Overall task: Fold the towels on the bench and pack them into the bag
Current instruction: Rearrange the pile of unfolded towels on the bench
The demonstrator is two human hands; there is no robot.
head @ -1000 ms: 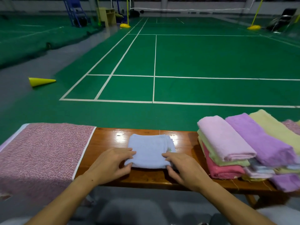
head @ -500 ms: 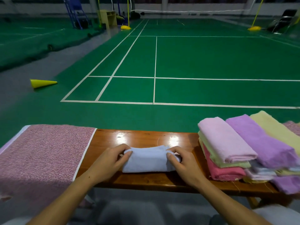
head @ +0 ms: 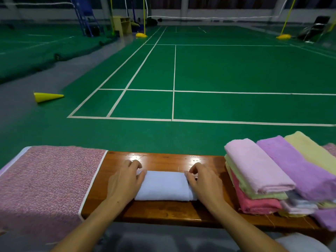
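While the pale blue towel (head: 164, 186) lies folded into a compact block at the middle of the desk (head: 163, 212), both hands flank it.

Left hand (head: 123, 182): at the towel's 9 o'clock end, fingers curled round that end.
Right hand (head: 203, 182): at the 3 o'clock end, fingers curled and pinching the fold there.
Towel stack (head: 280, 177): at 3 o'clock on the desk, just beside the right hand; pink, lilac, yellow, green and rose pieces, loosely folded.
Pink patterned fabric (head: 45, 180): at 9 o'clock, draped over the desk end; probably the bag, though no opening shows.
Yellow cone (head: 47, 97): on the floor, 10 o'clock.

Progress, as judged: one towel nearly folded, none visibly packed; the stack remains.
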